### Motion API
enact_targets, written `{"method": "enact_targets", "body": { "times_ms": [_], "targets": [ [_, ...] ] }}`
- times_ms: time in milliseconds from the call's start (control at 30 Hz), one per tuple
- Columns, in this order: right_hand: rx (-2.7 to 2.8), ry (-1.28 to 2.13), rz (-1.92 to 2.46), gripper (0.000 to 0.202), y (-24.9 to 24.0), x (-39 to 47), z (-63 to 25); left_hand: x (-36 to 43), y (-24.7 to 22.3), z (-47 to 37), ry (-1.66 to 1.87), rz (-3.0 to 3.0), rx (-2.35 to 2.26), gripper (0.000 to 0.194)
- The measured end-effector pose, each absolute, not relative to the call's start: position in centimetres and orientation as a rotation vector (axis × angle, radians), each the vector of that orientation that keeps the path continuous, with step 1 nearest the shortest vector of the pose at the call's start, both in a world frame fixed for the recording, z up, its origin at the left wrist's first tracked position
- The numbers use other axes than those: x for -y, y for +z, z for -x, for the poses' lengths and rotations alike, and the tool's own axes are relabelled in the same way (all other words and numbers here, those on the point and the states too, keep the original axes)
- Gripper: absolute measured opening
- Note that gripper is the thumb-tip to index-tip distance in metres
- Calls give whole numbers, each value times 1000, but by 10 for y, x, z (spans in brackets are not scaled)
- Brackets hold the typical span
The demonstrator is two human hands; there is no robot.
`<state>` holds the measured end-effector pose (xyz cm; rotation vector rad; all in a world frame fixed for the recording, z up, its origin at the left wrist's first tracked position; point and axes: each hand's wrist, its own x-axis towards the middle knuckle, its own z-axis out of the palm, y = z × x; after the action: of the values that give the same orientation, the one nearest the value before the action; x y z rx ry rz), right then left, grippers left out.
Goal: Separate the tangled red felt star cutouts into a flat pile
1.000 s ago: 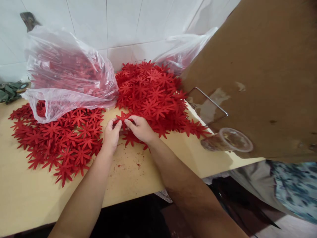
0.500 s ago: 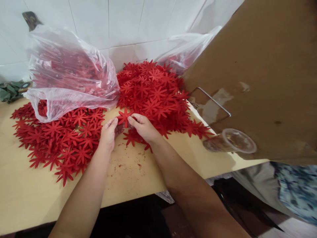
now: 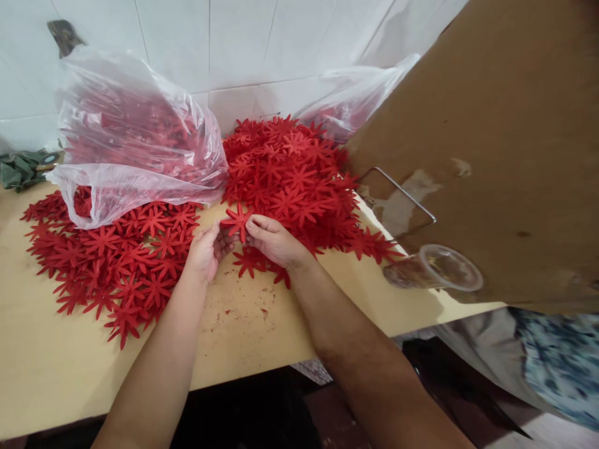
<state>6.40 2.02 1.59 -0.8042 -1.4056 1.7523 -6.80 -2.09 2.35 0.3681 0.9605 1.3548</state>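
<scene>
A red flower-shaped piece (image 3: 236, 221) with narrow petals is pinched at its right side by my right hand (image 3: 272, 239). My left hand (image 3: 206, 248) is at the left of this piece, its fingers apart and the thumb just off the petals; its fingertips lie partly below the piece. Behind my right hand rises a large heap of red flower pieces (image 3: 290, 174). To the left of my left hand a flatter heap of the same pieces (image 3: 135, 255) spreads over the wooden table (image 3: 243, 343). A few loose pieces lie below my right hand.
A clear plastic bag (image 3: 140, 137) full of red pieces stands at the back left, another bag (image 3: 346, 112) at the back. On the right are a cardboard box (image 3: 491, 156), a metal wire (image 3: 405, 193) and a clear cup (image 3: 433, 268). Dark green material (image 3: 21, 169) lies far left.
My left thumb has come away from the red piece, and the left fingers have opened a little. My right hand still holds the piece, which has tilted slightly.
</scene>
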Motion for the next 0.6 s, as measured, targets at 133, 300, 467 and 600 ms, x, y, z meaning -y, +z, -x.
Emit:
{"method": "enact_targets", "body": {
  "times_ms": [133, 300, 467, 600],
  "targets": [
    [1455, 1747, 801, 39, 18, -19, -64, 21, 22, 68, 1338, -386, -972, 20],
    [1495, 1724, 785, 38, 15, -20, -65, 23, 21, 68, 1324, -509, -1012, 15],
    [1549, 1689, 771, 32, 11, -22, -67, 23, 19, 69, 1380, -568, -1008, 24],
    [1650, 1576, 851, 30, 11, -22, -66, 22, 19, 70, 1439, -621, -1144, 18]
  ]
}}
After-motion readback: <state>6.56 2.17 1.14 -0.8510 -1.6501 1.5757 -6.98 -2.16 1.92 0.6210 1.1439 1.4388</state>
